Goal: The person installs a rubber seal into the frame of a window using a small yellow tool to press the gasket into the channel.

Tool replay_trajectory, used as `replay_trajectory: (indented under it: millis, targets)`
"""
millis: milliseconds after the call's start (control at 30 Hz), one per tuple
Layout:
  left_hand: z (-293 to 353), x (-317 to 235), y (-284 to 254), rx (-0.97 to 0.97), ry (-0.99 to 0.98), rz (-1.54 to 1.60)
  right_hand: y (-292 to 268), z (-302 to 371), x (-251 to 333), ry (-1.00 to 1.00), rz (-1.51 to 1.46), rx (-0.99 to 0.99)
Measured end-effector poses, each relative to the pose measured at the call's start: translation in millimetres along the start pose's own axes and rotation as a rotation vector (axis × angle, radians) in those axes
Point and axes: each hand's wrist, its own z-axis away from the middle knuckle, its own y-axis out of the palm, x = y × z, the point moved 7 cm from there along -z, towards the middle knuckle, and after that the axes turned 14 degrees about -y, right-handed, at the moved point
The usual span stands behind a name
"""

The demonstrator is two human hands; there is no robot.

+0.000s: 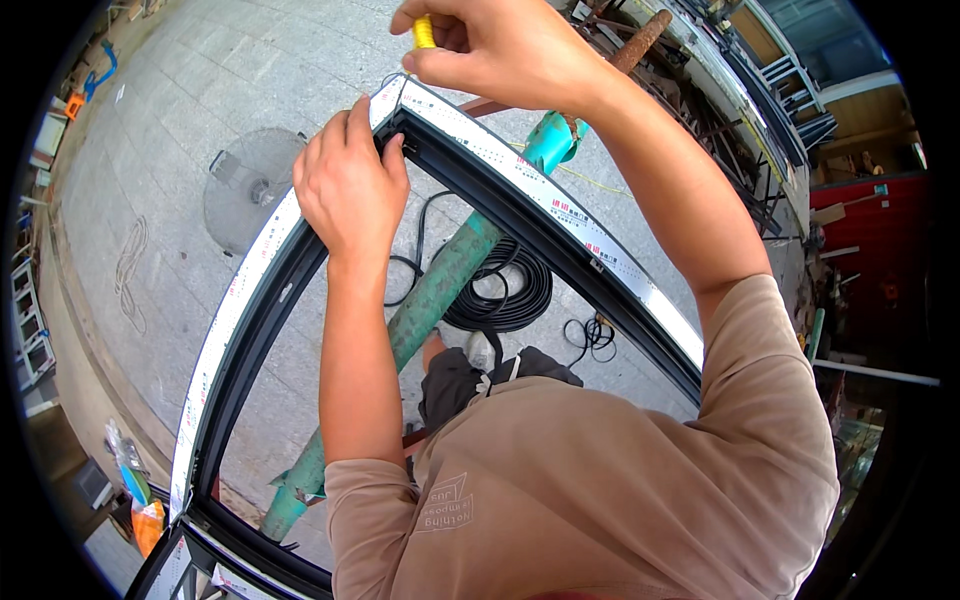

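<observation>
A large window frame point(560, 208) of dark profile, its outer faces covered in white printed film, spreads out in front of me with a mitred corner at the far end. My left hand point(350, 185) grips the frame just left of that corner, fingers over the white outer face and thumb at the dark inner edge. Above the corner, my right hand point(480, 50) is closed around a small tool with a yellow ribbed handle point(424, 32). The tool's lower end sits over the corner joint, but its tip is too small to make out.
Green pipes point(445, 285) run beneath the frame. A coil of black rubber strip point(515, 300) lies on the paved floor point(150, 180) near my feet. A round fan point(255, 190) is beyond the frame's left side. Metal lengths and a rusty pipe point(640, 42) are stacked at the far right.
</observation>
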Motion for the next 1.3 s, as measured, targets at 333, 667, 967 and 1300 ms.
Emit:
replay_trajectory:
  millis: [333, 667, 967, 1300]
  targets:
    - [-2.1, -0.6, 0.6, 0.018, -0.06, -0.001, 21.5, -2.1, 8.4, -0.135, 0.067, -0.15]
    - [-3.4, 0.3, 1.0, 0.009, -0.059, -0.025, 1.7, -15.0, 25.4, -0.325, 0.134, 0.078]
    - [-0.8, 0.3, 3.3, -0.023, -0.043, -0.075, 6.7, -23.8, 41.1, -0.585, 0.394, 0.262]
    - [-3.1, 5.9, 1.4, -0.067, -0.071, -0.173, 25.1, -27.5, 51.2, -0.446, 0.638, 0.291]
